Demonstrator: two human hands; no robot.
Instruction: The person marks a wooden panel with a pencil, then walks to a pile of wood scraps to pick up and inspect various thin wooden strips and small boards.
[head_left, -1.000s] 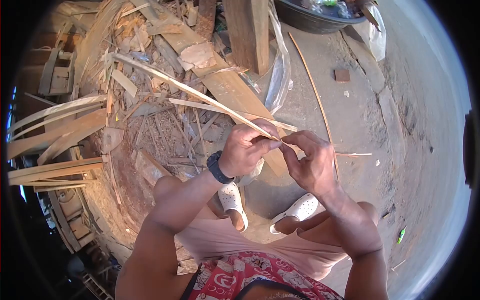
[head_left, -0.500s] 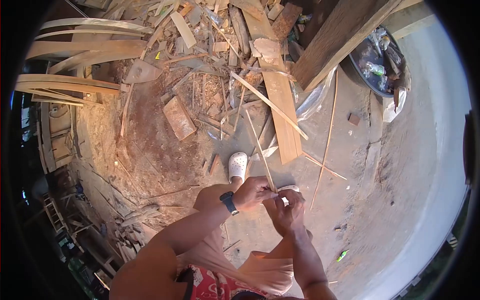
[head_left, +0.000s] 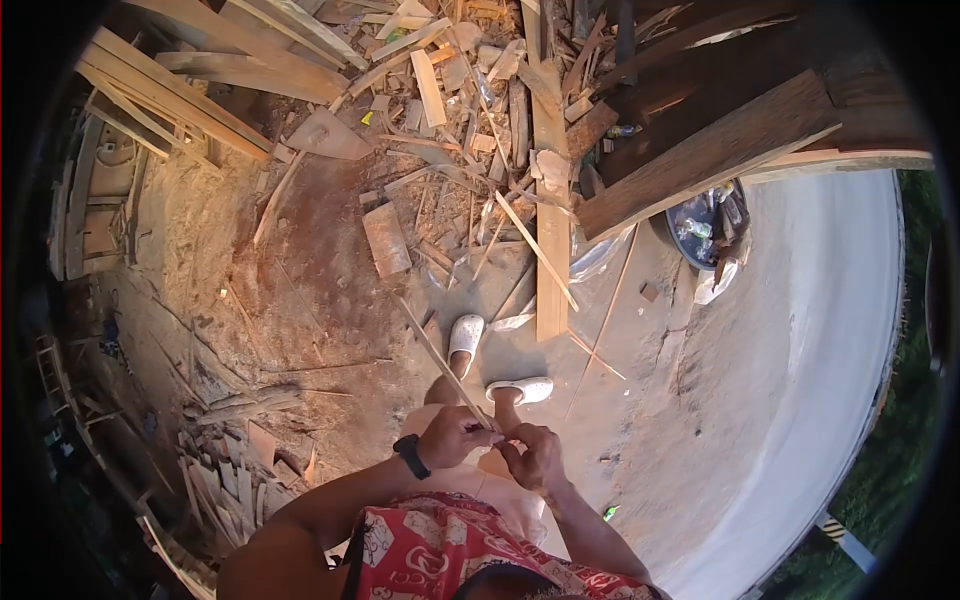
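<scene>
Pinching the near end of a thin wooden strip [head_left: 440, 365] between both bare hands, low in the head view and just above the lap. Shows the left hand [head_left: 450, 436], with a black watch [head_left: 407, 455] on its wrist, curled shut around the strip from the left, and the right hand [head_left: 535, 458] closed on the same end just beside it, fingertips touching those of the left. Too small to resolve the exact placing of single fingers. Places the strip slanting up and to the left from the hands, over the knee and out above the bare dirt, far end free and apart from the white clogs [head_left: 466, 338] on the feet. Includes, well beyond the feet, a flat plank [head_left: 552, 285], a heap of scrap wood [head_left: 450, 110], a heavy beam [head_left: 700, 160] and a dark tub [head_left: 703, 228] beside it. Judged risks from this grip: splinters in unprotected fingertips, brought on by sliding skin along a raw edge; cracking or splitting off line, brought on by bending so slender a piece too sharply or pulling unevenly; loss of hold, brought on by the long unsupported end swinging or snagging on ground litter.
</scene>
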